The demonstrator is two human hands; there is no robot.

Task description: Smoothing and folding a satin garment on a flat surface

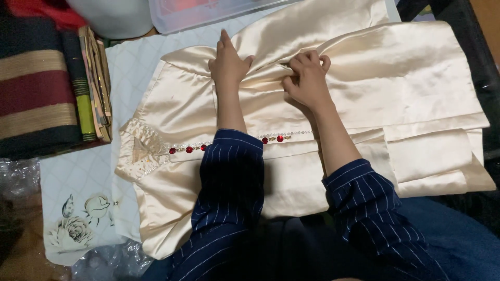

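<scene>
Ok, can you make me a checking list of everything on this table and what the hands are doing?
Surface: white quilted cloth with a printed rose at one corner.
Job's things: shiny cream garment lying flat, partly folded, with a row of red stones and beaded trim near the collar.
Clutter: stack of striped folded fabrics to the left; clear plastic box at the far edge; crinkled clear plastic wrap at the lower left.
Grippers: left hand presses flat on the garment; right hand pinches a fold of it.
Cables: nothing seen.
Surroundings: dark striped sleeves and blue trousers of the person; dark edge at the right.
</scene>
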